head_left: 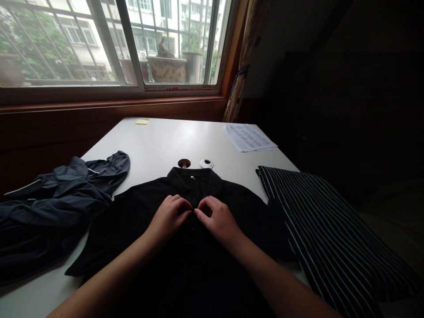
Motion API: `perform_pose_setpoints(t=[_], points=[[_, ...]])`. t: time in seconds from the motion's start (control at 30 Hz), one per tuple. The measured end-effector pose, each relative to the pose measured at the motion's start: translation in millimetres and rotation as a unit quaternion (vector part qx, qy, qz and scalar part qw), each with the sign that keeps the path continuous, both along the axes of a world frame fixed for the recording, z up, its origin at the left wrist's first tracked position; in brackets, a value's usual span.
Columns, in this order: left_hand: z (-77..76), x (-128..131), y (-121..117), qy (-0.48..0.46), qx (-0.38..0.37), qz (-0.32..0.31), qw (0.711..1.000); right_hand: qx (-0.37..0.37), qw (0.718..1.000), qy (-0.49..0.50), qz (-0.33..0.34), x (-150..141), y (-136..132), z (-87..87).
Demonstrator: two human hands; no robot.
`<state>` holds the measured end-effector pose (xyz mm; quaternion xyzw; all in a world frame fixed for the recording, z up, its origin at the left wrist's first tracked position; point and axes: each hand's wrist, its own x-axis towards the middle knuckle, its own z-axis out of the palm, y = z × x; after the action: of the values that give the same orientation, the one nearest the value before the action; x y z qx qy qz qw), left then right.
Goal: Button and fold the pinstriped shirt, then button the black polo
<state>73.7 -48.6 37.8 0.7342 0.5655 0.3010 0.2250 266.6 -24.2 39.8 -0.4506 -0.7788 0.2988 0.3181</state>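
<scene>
A black collared shirt (142, 207) lies spread face up on the white table (159, 141), its collar pointing toward the window. Just below the collar, at the front placket, my left hand (172, 214) pinches the cloth between thumb and fingers. Facing it from the other side, my right hand (217, 216) pinches the placket too, and the fingertips of both hands nearly meet. Whatever small part sits between the fingertips is hidden. A small pale button shows on the placket below my hands.
A crumpled dark blue garment (66, 194) lies at the left, and a striped dark cloth (324, 221) at the right. Printed papers (249, 138) and a yellow sticky note (142, 121) lie at the far edge. A round hole (184, 163) and a white cap (206, 164) sit beyond the collar.
</scene>
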Motion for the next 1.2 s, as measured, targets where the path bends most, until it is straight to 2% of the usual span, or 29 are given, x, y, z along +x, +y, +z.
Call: perform_pose_setpoints(t=[0.37,0.8,1.2], points=[[4.0,-1.4,2.4,0.006,-0.029,-0.009,1.0,-0.091,0.993,0.076,-0.02,0.5,1.5,-0.4],[7.1,-1.3,4.7,-0.061,-0.066,0.006,0.996,-0.092,0.993,0.075,0.01,2.2,2.3,1.2],[9.0,-0.2,4.7,-0.063,-0.072,0.007,0.995,-0.081,0.991,0.107,0.011,1.1,1.6,0.0]])
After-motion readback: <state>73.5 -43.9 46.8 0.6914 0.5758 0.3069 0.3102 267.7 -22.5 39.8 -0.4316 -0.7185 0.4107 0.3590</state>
